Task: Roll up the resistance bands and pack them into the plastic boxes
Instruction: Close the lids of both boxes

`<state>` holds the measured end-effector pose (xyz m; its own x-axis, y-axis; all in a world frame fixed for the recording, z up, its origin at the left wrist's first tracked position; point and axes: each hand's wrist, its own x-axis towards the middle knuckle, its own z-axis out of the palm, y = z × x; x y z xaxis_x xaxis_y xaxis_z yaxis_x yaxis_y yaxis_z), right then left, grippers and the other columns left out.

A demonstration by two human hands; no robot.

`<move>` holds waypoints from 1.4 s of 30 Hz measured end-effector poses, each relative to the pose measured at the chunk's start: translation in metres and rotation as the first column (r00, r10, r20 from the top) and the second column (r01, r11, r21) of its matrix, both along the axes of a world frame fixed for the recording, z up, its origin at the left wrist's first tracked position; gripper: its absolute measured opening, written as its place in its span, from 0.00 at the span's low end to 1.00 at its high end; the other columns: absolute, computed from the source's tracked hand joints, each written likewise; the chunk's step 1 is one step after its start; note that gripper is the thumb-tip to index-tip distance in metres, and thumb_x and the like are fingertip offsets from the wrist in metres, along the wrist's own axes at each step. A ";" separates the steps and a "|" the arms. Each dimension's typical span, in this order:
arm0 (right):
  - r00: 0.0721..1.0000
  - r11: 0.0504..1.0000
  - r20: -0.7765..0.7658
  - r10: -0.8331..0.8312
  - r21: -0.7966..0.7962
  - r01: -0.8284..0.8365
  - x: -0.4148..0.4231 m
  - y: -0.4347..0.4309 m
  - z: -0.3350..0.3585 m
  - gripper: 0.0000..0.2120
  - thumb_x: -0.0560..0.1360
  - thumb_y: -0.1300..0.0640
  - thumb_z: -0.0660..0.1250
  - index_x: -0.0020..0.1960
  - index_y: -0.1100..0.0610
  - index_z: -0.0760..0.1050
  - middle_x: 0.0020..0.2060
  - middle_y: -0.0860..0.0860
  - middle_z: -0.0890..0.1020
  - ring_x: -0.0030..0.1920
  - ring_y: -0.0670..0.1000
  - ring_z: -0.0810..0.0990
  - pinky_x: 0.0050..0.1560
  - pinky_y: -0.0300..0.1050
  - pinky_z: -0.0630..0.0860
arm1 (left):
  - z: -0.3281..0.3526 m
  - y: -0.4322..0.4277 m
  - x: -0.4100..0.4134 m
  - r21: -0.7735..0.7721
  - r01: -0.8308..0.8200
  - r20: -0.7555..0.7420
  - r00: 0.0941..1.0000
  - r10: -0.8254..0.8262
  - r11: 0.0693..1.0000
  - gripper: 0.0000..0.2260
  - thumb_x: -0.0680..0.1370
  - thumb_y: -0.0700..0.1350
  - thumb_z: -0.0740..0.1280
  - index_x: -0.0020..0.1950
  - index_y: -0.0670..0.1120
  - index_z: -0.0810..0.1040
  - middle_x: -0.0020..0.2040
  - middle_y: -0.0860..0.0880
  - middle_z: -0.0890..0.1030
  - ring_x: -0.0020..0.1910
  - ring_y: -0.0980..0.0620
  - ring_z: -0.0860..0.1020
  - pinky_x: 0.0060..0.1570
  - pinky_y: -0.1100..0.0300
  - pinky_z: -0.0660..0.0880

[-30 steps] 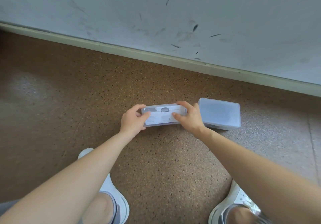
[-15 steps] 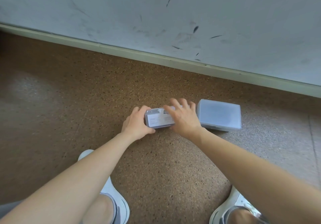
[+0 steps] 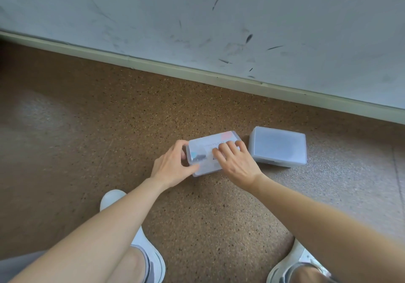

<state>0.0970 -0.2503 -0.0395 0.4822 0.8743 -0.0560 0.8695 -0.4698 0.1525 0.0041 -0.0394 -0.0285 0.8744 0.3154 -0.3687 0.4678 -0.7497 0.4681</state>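
A translucent plastic box [image 3: 210, 144] lies on the speckled brown floor, lid up, with pale coloured shapes showing dimly through it. My left hand [image 3: 173, 166] grips its left end, thumb on the near side and fingers round the far corner. My right hand [image 3: 235, 162] lies flat on the lid with straight fingers pressing down. A second closed translucent box [image 3: 278, 146] sits just to the right, apart from both hands. No loose resistance band is visible.
A scuffed grey wall [image 3: 219, 19] with a pale skirting board [image 3: 197, 74] runs behind the boxes. My two white shoes [image 3: 140, 238] [image 3: 295, 263] stand at the bottom edge, either side of bare floor.
The box was turned from standing on its edge to lying flat with its lid up. My right hand went from holding its end to pressing on the lid.
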 end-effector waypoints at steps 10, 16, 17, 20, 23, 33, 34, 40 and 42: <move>0.994 0.999 -0.107 -0.035 -0.024 0.032 -0.008 -0.012 -0.019 0.21 0.70 0.51 0.76 0.56 0.57 0.71 0.48 0.56 0.76 0.45 0.57 0.75 0.44 0.52 0.75 | -0.014 0.002 0.015 -0.232 -0.276 -0.088 0.961 0.263 0.933 0.26 0.79 0.51 0.70 0.76 0.52 0.68 0.67 0.50 0.77 0.65 0.48 0.76 0.64 0.47 0.75; 0.916 0.958 -0.303 -0.265 0.021 0.284 0.003 -0.021 -0.013 0.47 0.64 0.40 0.77 0.74 0.58 0.61 0.67 0.59 0.71 0.64 0.62 0.71 0.66 0.58 0.73 | -0.020 -0.009 0.017 -0.056 -0.118 -0.093 0.989 0.113 0.991 0.32 0.75 0.54 0.72 0.77 0.54 0.64 0.74 0.50 0.69 0.72 0.48 0.70 0.66 0.48 0.73; 0.922 0.965 -0.289 -0.256 -0.015 0.263 0.007 -0.023 -0.011 0.51 0.64 0.41 0.77 0.77 0.59 0.56 0.72 0.60 0.67 0.71 0.64 0.67 0.72 0.59 0.68 | -0.017 -0.009 0.018 0.013 -0.007 -0.091 0.996 0.008 1.000 0.39 0.73 0.57 0.73 0.80 0.54 0.60 0.76 0.51 0.65 0.74 0.48 0.66 0.68 0.48 0.70; 0.927 0.966 -0.277 -0.254 -0.116 0.230 0.025 -0.025 -0.013 0.59 0.67 0.41 0.75 0.82 0.57 0.41 0.81 0.59 0.53 0.80 0.64 0.53 0.79 0.61 0.52 | -0.009 -0.017 0.022 0.186 0.309 -0.145 0.948 -0.285 0.933 0.58 0.62 0.70 0.73 0.83 0.52 0.49 0.79 0.51 0.58 0.77 0.47 0.57 0.72 0.48 0.62; 0.930 0.966 -0.277 -0.240 -0.162 0.201 0.037 -0.023 -0.017 0.61 0.66 0.37 0.74 0.82 0.56 0.39 0.82 0.57 0.51 0.80 0.62 0.52 0.79 0.61 0.50 | -0.012 -0.029 0.028 0.311 0.442 -0.242 0.893 -0.379 0.841 0.65 0.58 0.71 0.75 0.83 0.48 0.42 0.79 0.48 0.57 0.77 0.45 0.58 0.74 0.48 0.62; 0.936 0.959 -0.219 -0.277 -0.123 0.255 0.057 -0.022 -0.017 0.56 0.64 0.36 0.72 0.81 0.59 0.50 0.72 0.56 0.65 0.73 0.59 0.63 0.76 0.66 0.50 | -0.011 -0.029 0.060 0.392 0.510 -0.233 0.860 -0.454 0.765 0.62 0.60 0.62 0.79 0.82 0.47 0.44 0.76 0.47 0.61 0.74 0.45 0.64 0.71 0.49 0.65; 0.927 0.951 -0.214 -0.307 -0.120 0.287 0.058 -0.022 -0.017 0.57 0.64 0.36 0.72 0.81 0.59 0.49 0.72 0.56 0.65 0.73 0.59 0.62 0.76 0.66 0.50 | -0.010 -0.029 0.067 0.404 0.517 -0.230 0.856 -0.463 0.754 0.62 0.61 0.61 0.79 0.83 0.47 0.44 0.77 0.47 0.61 0.76 0.45 0.62 0.73 0.49 0.64; 0.852 0.883 -0.237 -0.467 -0.082 0.462 0.070 -0.026 -0.013 0.56 0.63 0.38 0.73 0.81 0.57 0.48 0.73 0.55 0.64 0.73 0.60 0.59 0.74 0.65 0.53 | -0.002 -0.030 0.112 0.465 0.558 -0.211 0.824 -0.526 0.687 0.60 0.62 0.59 0.80 0.83 0.48 0.46 0.80 0.48 0.59 0.79 0.46 0.59 0.78 0.48 0.58; 0.817 0.865 -0.295 -0.495 -0.084 0.494 0.073 -0.028 -0.014 0.57 0.64 0.37 0.74 0.81 0.57 0.47 0.76 0.55 0.60 0.75 0.61 0.57 0.75 0.66 0.53 | -0.005 -0.031 0.121 0.454 0.559 -0.226 0.825 -0.517 0.694 0.59 0.63 0.57 0.80 0.83 0.49 0.45 0.82 0.49 0.56 0.81 0.46 0.56 0.79 0.46 0.55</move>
<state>0.1696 -0.2782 -0.0534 0.8095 0.5222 -0.2685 0.5238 -0.8488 -0.0716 0.1246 -0.0703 -0.0333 0.9268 -0.0487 -0.3725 -0.0694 -0.9967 -0.0423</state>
